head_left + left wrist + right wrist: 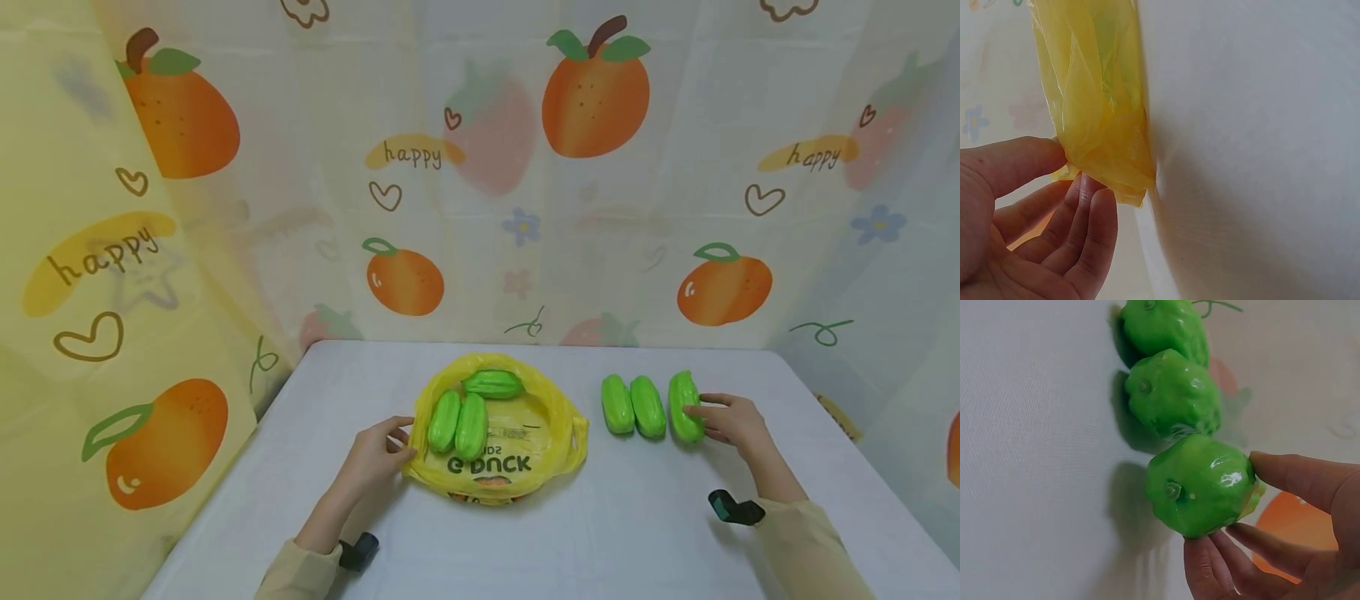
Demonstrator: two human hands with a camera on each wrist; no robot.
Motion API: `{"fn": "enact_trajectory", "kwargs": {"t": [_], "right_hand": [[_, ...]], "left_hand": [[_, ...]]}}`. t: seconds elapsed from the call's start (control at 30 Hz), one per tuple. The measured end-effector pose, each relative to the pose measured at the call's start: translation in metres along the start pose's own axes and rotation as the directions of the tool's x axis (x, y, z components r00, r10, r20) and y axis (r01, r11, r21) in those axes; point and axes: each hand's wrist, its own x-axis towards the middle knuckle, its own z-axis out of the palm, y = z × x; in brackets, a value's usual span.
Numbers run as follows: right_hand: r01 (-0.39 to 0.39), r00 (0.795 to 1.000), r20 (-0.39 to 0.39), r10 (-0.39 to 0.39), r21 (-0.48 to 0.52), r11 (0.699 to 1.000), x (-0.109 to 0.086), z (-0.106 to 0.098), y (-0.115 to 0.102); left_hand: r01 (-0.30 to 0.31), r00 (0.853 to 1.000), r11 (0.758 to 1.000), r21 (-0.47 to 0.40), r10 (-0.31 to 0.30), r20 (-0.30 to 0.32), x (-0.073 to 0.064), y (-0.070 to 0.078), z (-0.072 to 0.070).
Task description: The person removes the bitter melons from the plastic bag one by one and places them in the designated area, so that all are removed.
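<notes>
At its left edge, a yellow plastic bag (pixel 551 462) lies pinched between the thumb and fingers of my left hand (pixel 378 454). The bag is spread wide with its rim rolled up, and inside it are a crosswise green toy vegetable (pixel 492 384) and two upright ones (pixel 471 427). My right hand (pixel 738 425) grips another glossy, ridged, cucumber-like green toy vegetable (pixel 1200 487) from its right side, thumb on one face and fingers on the other. Two matching vegetables (pixel 617 405) (pixel 647 407) lie side by side just left of it.
A white-covered table (pixel 600 542) carries everything. Behind it hangs a fruit-printed curtain (pixel 487 250), and a yellowish printed curtain (pixel 90 433) runs along the left side. Dark wrist devices (pixel 735 508) show at both sleeves.
</notes>
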Motion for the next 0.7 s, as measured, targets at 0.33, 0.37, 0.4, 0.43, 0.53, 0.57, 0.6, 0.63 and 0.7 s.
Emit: {"fn": "enact_trajectory", "kwargs": {"t": [0.33,0.37,0.4,0.43,0.53,0.57,0.6,0.63,0.7], "right_hand": [[-0.005,1.0,-0.004,0.005,0.029,1.0,0.006,0.003,0.003],[-0.005,1.0,-0.003,0.005,0.029,1.0,0.007,0.003,0.003],[-0.006,1.0,-0.003,0.006,0.03,1.0,0.008,0.003,0.004],[-0.01,1.0,-0.004,0.01,0.033,0.999,0.009,0.004,0.005],[-0.016,1.0,-0.003,0.016,0.039,0.999,0.011,0.004,0.007],[-0.017,1.0,-0.002,0.017,0.042,0.999,0.012,0.004,0.007],[-0.017,1.0,-0.002,0.018,0.046,0.999,0.012,0.005,0.007],[-0.017,1.0,-0.001,0.017,0.048,0.999,0.012,0.005,0.007],[-0.015,1.0,0.0,0.015,0.052,0.999,0.013,0.005,0.007]], "left_hand": [[-0.008,1.0,1.0,0.009,0.008,-0.007,-0.001,0.0,-0.001],[-0.01,1.0,1.0,0.009,0.01,-0.008,-0.001,-0.001,0.0],[-0.009,1.0,1.0,0.006,0.009,-0.008,-0.001,-0.001,0.0],[-0.01,1.0,1.0,0.003,0.01,-0.008,-0.001,-0.001,0.0],[-0.014,1.0,1.0,0.001,0.014,-0.008,-0.001,-0.001,0.0],[-0.01,1.0,1.0,-0.001,0.01,-0.007,-0.001,-0.001,0.0],[-0.005,1.0,1.0,-0.004,0.005,-0.007,0.0,-0.001,0.0],[-0.005,1.0,1.0,-0.003,0.005,-0.008,0.0,-0.001,0.0],[-0.003,1.0,1.0,-0.003,0.003,-0.008,0.0,-0.002,0.0]]}}
